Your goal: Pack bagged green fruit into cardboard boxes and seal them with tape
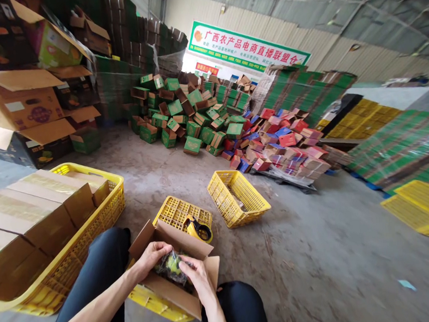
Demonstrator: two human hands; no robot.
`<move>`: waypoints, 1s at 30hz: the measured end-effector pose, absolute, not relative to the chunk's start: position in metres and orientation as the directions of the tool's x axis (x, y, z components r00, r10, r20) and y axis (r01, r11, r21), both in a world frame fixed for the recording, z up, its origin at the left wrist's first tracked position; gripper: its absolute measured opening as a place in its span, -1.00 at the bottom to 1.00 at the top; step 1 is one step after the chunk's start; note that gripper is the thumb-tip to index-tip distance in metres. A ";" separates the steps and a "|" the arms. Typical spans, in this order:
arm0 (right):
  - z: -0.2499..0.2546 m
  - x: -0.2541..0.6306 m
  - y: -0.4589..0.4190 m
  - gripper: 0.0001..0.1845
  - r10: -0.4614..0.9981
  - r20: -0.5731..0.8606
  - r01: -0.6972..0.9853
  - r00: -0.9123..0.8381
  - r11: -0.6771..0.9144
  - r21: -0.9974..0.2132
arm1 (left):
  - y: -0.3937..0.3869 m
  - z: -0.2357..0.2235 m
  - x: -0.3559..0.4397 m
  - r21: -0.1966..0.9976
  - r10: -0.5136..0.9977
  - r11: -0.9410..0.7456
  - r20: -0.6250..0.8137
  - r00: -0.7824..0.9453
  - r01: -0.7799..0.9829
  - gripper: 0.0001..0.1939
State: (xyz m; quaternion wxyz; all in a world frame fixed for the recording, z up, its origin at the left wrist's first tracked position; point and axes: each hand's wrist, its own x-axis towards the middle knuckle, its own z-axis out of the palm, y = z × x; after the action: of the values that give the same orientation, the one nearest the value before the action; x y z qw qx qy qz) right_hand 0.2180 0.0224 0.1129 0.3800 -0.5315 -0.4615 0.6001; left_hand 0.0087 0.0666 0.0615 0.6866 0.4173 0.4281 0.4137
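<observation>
Between my knees an open cardboard box (169, 290) rests on a yellow crate (155, 304), its flaps spread outward. Over the box's opening, both hands hold a clear plastic bag with green contents (172, 265); what exactly is inside I cannot make out. My left hand (153, 259) pinches the bag's upper left side. At the bag's right side, my right hand (197, 272) has thumb and fingers closed on the plastic. Just beyond the box, a tape dispenser (198, 229) in yellow and black lies on an upturned yellow crate (176, 212).
To my left stands a large yellow crate (118, 199) full of taped cardboard boxes (34, 202). Another yellow crate (236, 199) sits ahead on the concrete floor (320, 252). Farther back are heaps of green boxes (192, 128) and red and blue boxes (276, 140). Yellow crates (425, 207) stand at right.
</observation>
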 end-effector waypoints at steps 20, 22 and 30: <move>0.106 0.227 0.026 -0.44 0.987 -0.113 0.162 -0.117 -0.093 -0.982 | 0.063 0.075 0.011 0.713 0.704 0.665 -0.499 0.506 -0.223 -0.19; 0.107 0.227 0.025 -0.49 0.982 -0.094 0.181 -0.161 -0.064 -0.981 | 0.063 0.076 0.009 0.718 0.722 0.648 -0.472 0.505 -0.255 -0.24; 0.112 0.224 0.022 -0.45 0.973 -0.110 0.152 -0.202 -0.080 -0.985 | 0.062 0.073 0.005 0.751 0.777 0.577 -0.384 0.499 -0.320 -0.48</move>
State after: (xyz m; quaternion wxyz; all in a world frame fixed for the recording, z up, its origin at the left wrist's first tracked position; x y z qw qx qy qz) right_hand 0.2237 0.0220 0.1119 0.3828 -0.5022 -0.5599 0.5364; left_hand 0.0048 0.0624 0.0725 0.8081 0.3102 0.3680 0.3395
